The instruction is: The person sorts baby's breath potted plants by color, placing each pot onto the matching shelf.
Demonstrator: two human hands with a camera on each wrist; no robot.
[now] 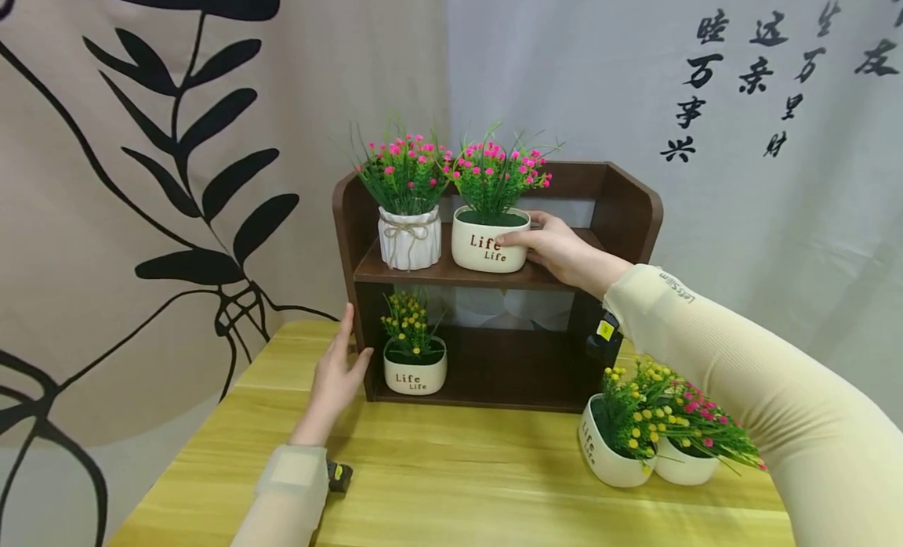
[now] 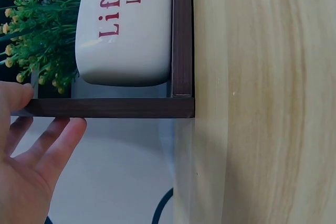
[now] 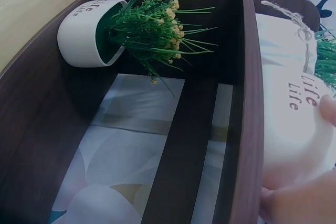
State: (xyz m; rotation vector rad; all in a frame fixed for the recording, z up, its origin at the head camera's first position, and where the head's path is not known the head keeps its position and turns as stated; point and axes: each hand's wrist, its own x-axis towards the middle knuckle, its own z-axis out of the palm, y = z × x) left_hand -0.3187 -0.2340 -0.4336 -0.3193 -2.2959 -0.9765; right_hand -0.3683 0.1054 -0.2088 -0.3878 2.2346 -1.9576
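Note:
A dark brown two-tier wooden shelf (image 1: 628, 210) stands on the table. My right hand (image 1: 546, 241) grips a white "Life" pot of pink flowers (image 1: 487, 241) on the upper tier, thumb on its front, fingers behind. Left of it stands a ribbed white pot with twine and pink flowers (image 1: 409, 237). On the lower tier sits a "Life" pot of yellow flowers (image 1: 415, 371). My left hand (image 1: 337, 371) rests flat and open against the shelf's left side panel (image 2: 110, 107). The right wrist view shows the held pot (image 3: 294, 124) and the lower pot (image 3: 86, 38).
Two more white pots, one with yellow flowers (image 1: 615, 441) and one with pink flowers (image 1: 687, 461), stand on the yellow wooden table (image 1: 458, 469) at the front right of the shelf. Printed cloth hangs close behind. The table's left edge lies near my left hand.

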